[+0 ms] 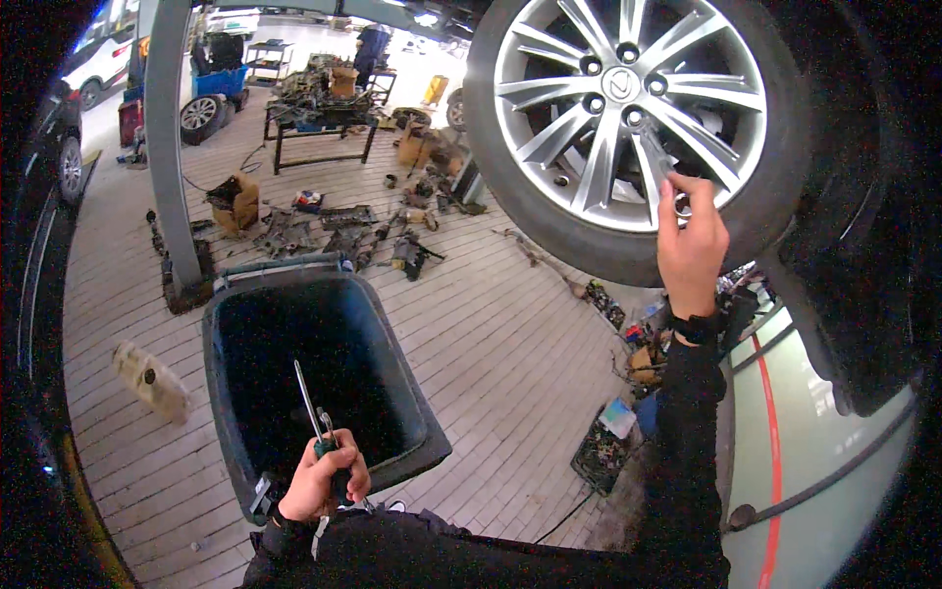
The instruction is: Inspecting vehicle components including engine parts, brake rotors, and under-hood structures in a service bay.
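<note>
My left hand point(329, 476) is wrapped round the dark green handle of a screwdriver point(306, 393), whose long metal shaft points up and away. A second small metal piece point(325, 420) sticks up beside the shaft; its kind is unclear. My right hand point(692, 240) is raised in front of a silver multi-spoke car wheel point(599, 177) with a black tyre point(589, 250). Its thumb and fingertips come together by a lower spoke, below a lug nut point(635, 118). Whether a thin greyish thing in that pinch is a tool or part of the spoke is hard to make out.
Below my left hand stands a large dark open bin point(324, 265). A grey post point(172, 147) rises beyond it, near scattered car parts point(343, 231) and a metal workbench point(319, 152). A plastic container point(150, 381) lies left; a black crate point(601, 452) sits lower right.
</note>
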`<state>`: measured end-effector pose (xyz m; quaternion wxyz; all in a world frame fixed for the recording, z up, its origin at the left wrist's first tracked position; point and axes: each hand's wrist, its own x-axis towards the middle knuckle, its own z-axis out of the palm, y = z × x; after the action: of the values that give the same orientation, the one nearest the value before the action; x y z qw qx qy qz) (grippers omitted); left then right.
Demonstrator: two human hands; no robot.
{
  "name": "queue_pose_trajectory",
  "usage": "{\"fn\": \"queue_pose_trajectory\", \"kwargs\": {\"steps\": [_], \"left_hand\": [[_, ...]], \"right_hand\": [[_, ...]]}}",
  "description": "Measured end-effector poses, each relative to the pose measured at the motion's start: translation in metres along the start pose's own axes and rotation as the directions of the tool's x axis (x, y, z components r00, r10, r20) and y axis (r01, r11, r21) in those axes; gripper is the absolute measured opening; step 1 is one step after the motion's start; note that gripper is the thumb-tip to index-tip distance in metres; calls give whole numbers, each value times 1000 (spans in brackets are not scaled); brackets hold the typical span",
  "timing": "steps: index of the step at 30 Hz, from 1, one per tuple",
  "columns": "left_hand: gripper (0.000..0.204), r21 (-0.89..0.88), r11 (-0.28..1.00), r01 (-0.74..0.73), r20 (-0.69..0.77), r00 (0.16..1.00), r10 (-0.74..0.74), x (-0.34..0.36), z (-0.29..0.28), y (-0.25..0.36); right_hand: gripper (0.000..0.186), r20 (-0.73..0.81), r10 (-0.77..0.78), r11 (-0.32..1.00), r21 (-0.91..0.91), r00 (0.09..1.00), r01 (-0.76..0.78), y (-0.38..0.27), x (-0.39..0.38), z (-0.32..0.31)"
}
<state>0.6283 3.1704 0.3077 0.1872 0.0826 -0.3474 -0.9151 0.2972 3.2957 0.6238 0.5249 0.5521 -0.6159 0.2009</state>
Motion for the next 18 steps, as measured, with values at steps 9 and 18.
{"fn": "queue_pose_trajectory", "kwargs": {"steps": [9,18], "left_hand": [[19,-121,992,28,31,999,-25,-11,-37,4],[19,-95,995,-12,-54,998,7,-25,-52,15]], "right_hand": [[11,114,22,998,-61,993,-15,-11,25,17],[8,267,-18,992,-118,964,51,-1,50,15]]}}
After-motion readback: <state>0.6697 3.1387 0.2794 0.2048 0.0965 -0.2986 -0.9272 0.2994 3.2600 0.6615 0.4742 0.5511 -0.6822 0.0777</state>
